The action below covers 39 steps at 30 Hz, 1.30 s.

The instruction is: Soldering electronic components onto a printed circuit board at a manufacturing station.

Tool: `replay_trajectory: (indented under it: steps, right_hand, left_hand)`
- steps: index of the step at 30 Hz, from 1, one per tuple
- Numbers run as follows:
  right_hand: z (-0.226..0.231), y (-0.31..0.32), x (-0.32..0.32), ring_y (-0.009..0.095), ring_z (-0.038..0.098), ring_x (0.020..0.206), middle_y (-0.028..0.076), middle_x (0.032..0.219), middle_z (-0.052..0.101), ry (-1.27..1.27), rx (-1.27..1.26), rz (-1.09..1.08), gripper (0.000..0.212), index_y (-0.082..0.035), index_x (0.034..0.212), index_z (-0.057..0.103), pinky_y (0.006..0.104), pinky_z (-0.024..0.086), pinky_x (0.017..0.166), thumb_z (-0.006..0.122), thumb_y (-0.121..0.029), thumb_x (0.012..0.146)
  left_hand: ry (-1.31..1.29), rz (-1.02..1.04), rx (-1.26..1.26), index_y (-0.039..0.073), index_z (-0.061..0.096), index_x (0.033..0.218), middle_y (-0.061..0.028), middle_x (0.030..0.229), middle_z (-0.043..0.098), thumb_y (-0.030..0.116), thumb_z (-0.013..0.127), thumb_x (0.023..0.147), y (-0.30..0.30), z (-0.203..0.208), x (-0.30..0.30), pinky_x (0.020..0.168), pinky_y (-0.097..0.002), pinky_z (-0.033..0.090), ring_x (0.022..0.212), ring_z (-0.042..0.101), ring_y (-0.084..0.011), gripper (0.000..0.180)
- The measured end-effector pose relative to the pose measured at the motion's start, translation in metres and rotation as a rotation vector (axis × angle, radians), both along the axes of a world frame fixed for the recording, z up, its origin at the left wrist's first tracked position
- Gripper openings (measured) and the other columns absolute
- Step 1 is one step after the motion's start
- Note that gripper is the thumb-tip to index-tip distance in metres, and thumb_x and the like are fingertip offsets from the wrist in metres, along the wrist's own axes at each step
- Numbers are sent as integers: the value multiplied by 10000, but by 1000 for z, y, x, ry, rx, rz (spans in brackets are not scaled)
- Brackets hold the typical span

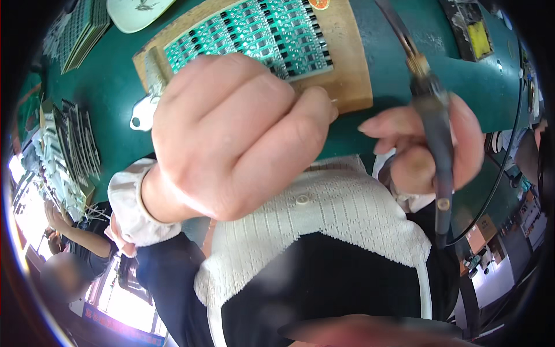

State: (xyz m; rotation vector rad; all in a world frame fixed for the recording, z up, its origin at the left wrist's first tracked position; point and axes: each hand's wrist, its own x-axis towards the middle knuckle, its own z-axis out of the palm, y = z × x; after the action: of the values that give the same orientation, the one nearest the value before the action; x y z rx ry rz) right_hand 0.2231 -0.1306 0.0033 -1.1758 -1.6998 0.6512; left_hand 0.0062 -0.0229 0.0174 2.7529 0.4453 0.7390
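Note:
My left hand (243, 133) is raised close to the camera, its fingers curled into a fist. What it holds, if anything, is hidden from this side. Behind it, a panel of green circuit boards (248, 34) with rows of black parts lies on a wooden board (352, 75), its lower part covered by the hand. A pale metal piece with a hole (144, 113) sticks out at the wooden board's left edge. My right hand (428, 144) grips a soldering iron (433, 115) by its dark handle. The iron's tip points up and away, over the green table to the right of the panel.
Stacked panels (84, 34) and a pale tray (136, 14) are at the far left. Bundled strips (75, 139) stand below them. A dark box with a yellow sponge (478, 39) sits far right. The iron's cable (497, 185) curves along the right. Another person (81, 248) is at lower left.

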Motion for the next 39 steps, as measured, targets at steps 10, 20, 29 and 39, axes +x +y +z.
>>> replay_trajectory:
  steps: [10,20,29,39]
  right_hand:
    - [-21,5,-50,123,623,765,92,849,633,343,-119,17,404,37,1259,482,238,495,700,635,51,885]
    - [-14,-9,-51,66,493,550,63,733,579,651,-1,-213,338,-18,1211,491,163,354,449,649,-95,922]
    - [-13,-8,-53,46,481,539,34,738,586,569,37,-226,287,-24,1189,533,158,352,453,640,-96,932]
    - [1,10,-55,38,481,551,14,733,579,559,-30,-209,271,-21,1193,539,158,351,468,620,-74,940]
  left_hand:
    - [-205,-71,402,-37,667,813,-113,668,617,48,815,627,-29,7,-2,528,-319,485,566,601,-222,252]
    - [-194,-583,-654,7,661,916,-119,947,635,209,752,791,-121,30,-44,712,-346,531,843,638,-273,254]
    - [-396,-527,-335,29,624,879,-106,855,619,116,584,898,-105,2,-49,618,-391,502,743,596,-284,98]
    - [-122,-696,-833,5,610,845,-102,845,584,137,681,888,-110,-14,-33,715,-414,487,779,574,-322,156]
